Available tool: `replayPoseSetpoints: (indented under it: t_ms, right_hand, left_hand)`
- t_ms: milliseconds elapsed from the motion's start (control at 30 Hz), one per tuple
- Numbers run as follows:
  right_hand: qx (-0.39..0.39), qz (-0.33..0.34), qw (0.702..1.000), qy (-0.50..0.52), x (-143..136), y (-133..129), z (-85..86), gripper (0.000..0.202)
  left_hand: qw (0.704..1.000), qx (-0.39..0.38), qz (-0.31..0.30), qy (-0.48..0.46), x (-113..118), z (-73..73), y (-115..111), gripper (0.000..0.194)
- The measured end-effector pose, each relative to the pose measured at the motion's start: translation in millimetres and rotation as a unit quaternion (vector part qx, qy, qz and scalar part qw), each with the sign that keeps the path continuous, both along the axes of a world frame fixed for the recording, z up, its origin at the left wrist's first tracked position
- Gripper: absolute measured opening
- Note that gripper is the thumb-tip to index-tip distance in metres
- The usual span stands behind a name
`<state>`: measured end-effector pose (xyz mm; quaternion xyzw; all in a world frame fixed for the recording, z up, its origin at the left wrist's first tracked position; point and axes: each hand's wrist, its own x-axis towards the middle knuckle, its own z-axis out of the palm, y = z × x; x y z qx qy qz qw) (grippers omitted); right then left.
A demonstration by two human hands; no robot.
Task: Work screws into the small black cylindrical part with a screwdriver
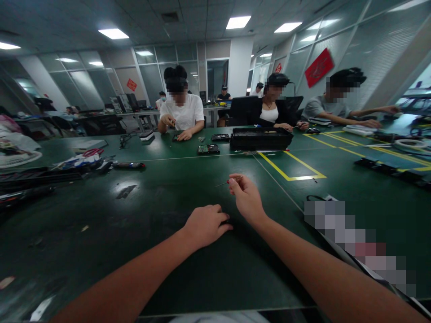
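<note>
My right hand (pixel 247 197) is raised a little above the green table, its fingers closed around a small screwdriver (pixel 222 184). The screwdriver's thin shaft points left and a bit of red handle shows by the thumb. Lower and to the left, my left hand (pixel 207 224) rests at the tabletop with its fingers curled. Something small and dark lies under those fingertips; the hand hides most of it, so its kind does not show.
Beyond my hands lie a hard drive (pixel 208 149) with a green circuit board and a long black bin (pixel 261 139). Yellow tape (pixel 289 178) marks the green table (pixel 161 269). A dark pen-like tool (pixel 129 165) lies at left. Several people work across the table.
</note>
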<state>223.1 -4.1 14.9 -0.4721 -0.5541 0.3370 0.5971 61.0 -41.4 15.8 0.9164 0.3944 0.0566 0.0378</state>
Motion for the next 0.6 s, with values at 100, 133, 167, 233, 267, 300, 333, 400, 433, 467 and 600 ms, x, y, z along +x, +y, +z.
replayPoseSetpoints:
  t_ms: [100,133,167,233,267,300,333,400,433,467,600]
  right_hand:
    - [0.000,-0.001,1.000,-0.010,0.5,0.1,-0.6,0.028]
    - [-0.001,-0.001,1.000,-0.010,0.6,0.3,-0.8,0.028]
    - [-0.002,-0.001,1.000,-0.007,0.7,0.5,-1.0,0.027]
    - [-0.001,0.002,1.000,-0.001,0.9,1.2,-1.8,0.027]
    - [-0.001,0.004,1.000,-0.001,0.9,1.5,-2.1,0.027]
    - [-0.001,0.006,1.000,-0.002,0.9,1.8,-2.4,0.027]
    - [0.000,0.006,1.000,-0.002,0.8,1.9,-2.4,0.027]
    - [0.001,0.003,1.000,-0.002,0.4,1.8,-1.8,0.027]
    - [0.002,0.001,1.000,-0.002,0.2,1.5,-1.2,0.027]
    - [0.002,0.000,1.000,-0.002,0.1,1.1,-0.5,0.027]
    - [-0.007,-0.002,1.000,-0.011,1.0,-0.1,1.0,0.030]
  left_hand:
    - [1.000,-0.016,0.015,-0.005,1.5,0.9,-1.9,0.035]
    - [1.000,-0.022,0.019,-0.009,1.8,1.4,-2.4,0.033]
    - [0.999,-0.028,0.023,-0.014,1.9,1.7,-2.7,0.031]
    - [0.998,-0.039,0.027,-0.031,1.8,1.4,-2.8,0.028]
    - [0.998,-0.044,0.029,-0.041,1.6,0.8,-2.7,0.028]
    - [0.997,-0.049,0.030,-0.053,1.2,0.0,-2.5,0.028]
    - [0.996,-0.055,0.030,-0.065,0.6,-0.9,-2.0,0.028]
    - [0.992,-0.071,0.027,-0.099,-1.3,-2.0,-0.2,0.029]
    - [0.989,-0.082,0.025,-0.119,-2.8,-1.8,1.4,0.028]
    - [0.985,-0.094,0.027,-0.143,-4.9,-1.1,3.6,0.027]
    - [0.941,-0.147,0.095,-0.290,-20.9,6.3,20.6,0.029]
